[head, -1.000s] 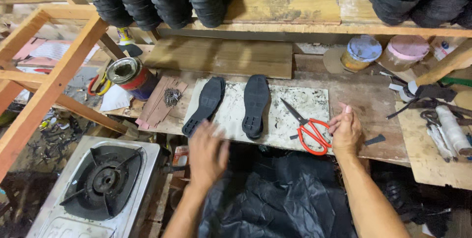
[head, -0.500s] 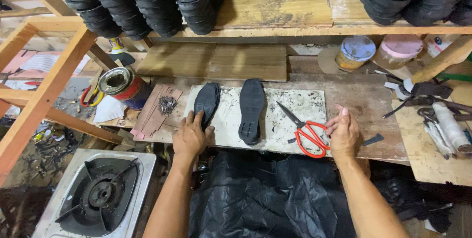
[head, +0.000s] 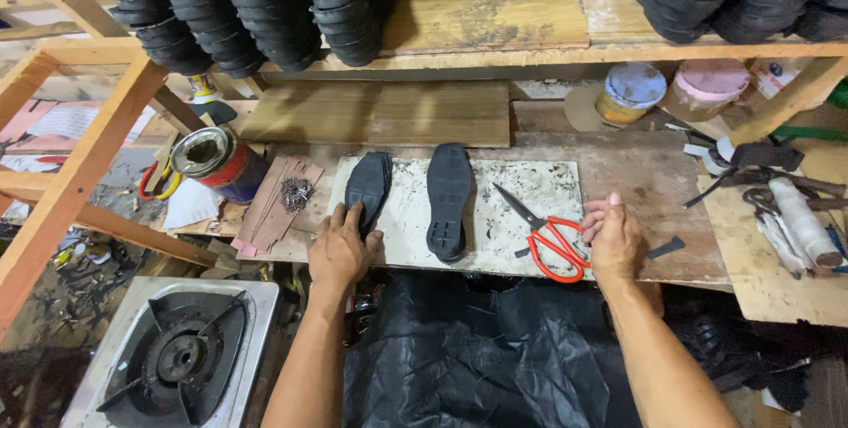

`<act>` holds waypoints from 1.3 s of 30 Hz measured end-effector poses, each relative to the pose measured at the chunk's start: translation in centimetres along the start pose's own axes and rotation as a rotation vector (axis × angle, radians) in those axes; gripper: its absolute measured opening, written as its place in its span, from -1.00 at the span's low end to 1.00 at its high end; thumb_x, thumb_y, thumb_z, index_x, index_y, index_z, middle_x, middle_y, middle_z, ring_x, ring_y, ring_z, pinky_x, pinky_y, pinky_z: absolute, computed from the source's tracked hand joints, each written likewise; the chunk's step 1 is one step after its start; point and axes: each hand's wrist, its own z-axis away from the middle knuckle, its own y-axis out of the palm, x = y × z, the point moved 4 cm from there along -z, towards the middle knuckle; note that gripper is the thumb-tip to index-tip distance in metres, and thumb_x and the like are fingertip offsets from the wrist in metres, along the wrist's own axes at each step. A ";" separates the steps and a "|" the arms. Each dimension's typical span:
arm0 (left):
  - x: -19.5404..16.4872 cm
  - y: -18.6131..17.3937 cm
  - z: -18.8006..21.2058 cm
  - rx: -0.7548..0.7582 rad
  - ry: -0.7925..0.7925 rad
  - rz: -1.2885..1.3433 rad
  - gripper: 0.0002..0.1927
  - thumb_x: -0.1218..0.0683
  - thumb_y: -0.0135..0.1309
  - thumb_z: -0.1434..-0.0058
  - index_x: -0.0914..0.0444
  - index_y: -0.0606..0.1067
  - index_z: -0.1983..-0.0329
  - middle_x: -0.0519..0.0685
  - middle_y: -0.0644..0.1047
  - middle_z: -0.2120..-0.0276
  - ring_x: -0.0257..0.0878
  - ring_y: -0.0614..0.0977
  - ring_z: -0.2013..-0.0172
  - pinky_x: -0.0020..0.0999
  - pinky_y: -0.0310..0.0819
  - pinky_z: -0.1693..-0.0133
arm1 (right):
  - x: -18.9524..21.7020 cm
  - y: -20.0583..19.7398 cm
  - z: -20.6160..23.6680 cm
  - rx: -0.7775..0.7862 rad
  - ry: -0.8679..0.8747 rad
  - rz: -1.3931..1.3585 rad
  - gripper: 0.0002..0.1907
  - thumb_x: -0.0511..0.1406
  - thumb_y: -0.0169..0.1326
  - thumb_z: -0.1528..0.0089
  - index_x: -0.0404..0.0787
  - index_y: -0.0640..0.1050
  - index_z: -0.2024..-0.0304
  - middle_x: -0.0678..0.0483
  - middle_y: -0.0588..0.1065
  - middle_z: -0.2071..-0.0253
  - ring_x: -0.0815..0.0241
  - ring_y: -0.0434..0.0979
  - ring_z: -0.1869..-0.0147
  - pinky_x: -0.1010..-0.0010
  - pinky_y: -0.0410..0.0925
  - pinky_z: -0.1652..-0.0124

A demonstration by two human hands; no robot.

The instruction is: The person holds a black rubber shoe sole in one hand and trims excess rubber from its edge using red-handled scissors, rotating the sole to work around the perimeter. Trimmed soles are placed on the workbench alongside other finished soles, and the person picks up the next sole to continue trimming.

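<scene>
Left hand (head: 340, 247) lies flat, fingers spread, on the near end of a stack of black soles (head: 368, 185) left of frame centre, gripping nothing. Right hand (head: 614, 238) rests half-curled on the board (head: 539, 194), touching the red scissors (head: 552, 238). A single sole (head: 448, 201) lies between them.

Black rubber shoe sole (head: 449, 201), ridged tread; second black sole (head: 367, 186) alongside. Scissors with red-orange handles (head: 548, 235), dark steel blades. White work board (head: 503, 216), black-speckled and stained. Brown wooden bench (head: 654, 189). Silver steel gas stove (head: 172, 357), black burner.
</scene>
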 end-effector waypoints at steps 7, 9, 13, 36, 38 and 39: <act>-0.2 -0.3 0.0 0.013 -0.027 0.024 -0.25 -0.41 -0.01 -0.22 0.01 0.31 -0.38 0.06 0.26 -0.40 0.10 0.32 -0.33 0.07 0.29 -0.23 | -0.2 0.0 -0.2 0.031 0.039 0.070 -0.44 -0.09 -0.34 -0.50 -0.37 0.55 0.19 0.03 0.48 0.47 0.27 0.40 0.51 0.44 0.28 0.43; -0.2 -0.3 0.1 -0.001 -0.025 0.033 -0.30 -0.38 -0.06 -0.27 0.01 0.32 -0.38 0.06 0.27 -0.40 0.11 0.33 -0.33 0.07 0.30 -0.23 | -0.4 0.0 -0.2 0.028 0.051 0.043 -0.44 -0.09 -0.34 -0.52 -0.38 0.54 0.18 0.02 0.47 0.46 0.26 0.39 0.50 0.43 0.29 0.41; 0.0 -0.4 0.1 -0.029 0.018 0.056 -0.33 -0.20 -0.09 -0.27 0.00 0.24 -0.45 0.07 0.29 -0.39 0.11 0.34 -0.32 0.10 0.30 -0.22 | -0.6 -0.1 -0.2 0.030 0.008 0.062 -0.45 -0.09 -0.34 -0.53 -0.41 0.51 0.16 0.02 0.47 0.45 0.25 0.39 0.50 0.41 0.29 0.42; 0.0 -0.3 0.1 0.000 0.005 0.012 -0.44 -0.20 -0.06 -0.24 -0.07 0.41 -0.32 0.04 -0.13 -0.54 0.15 -0.09 -0.49 0.31 -0.05 -0.33 | -0.7 -0.1 -0.2 0.031 -0.048 0.047 -0.46 -0.10 -0.30 -0.55 -0.43 0.51 0.13 0.01 0.45 0.45 0.28 0.37 0.50 0.45 0.27 0.43; 0.1 -0.1 0.1 0.024 0.007 0.001 -0.43 -0.21 -0.08 -0.25 -0.07 0.39 -0.34 0.05 -0.14 -0.53 0.16 -0.11 -0.49 0.31 -0.07 -0.32 | -0.9 -0.1 -0.2 0.029 -0.015 0.016 -0.47 -0.11 -0.29 -0.55 -0.43 0.51 0.12 0.01 0.45 0.45 0.28 0.37 0.50 0.45 0.27 0.43; 0.1 -0.1 0.0 0.020 0.008 -0.004 -0.42 -0.21 -0.08 -0.25 -0.07 0.38 -0.35 0.05 -0.13 -0.54 0.15 -0.10 -0.49 0.31 -0.06 -0.32 | -1.0 -0.1 -0.2 0.028 0.001 0.002 -0.47 -0.11 -0.29 -0.55 -0.43 0.51 0.12 0.01 0.45 0.45 0.28 0.37 0.50 0.45 0.27 0.42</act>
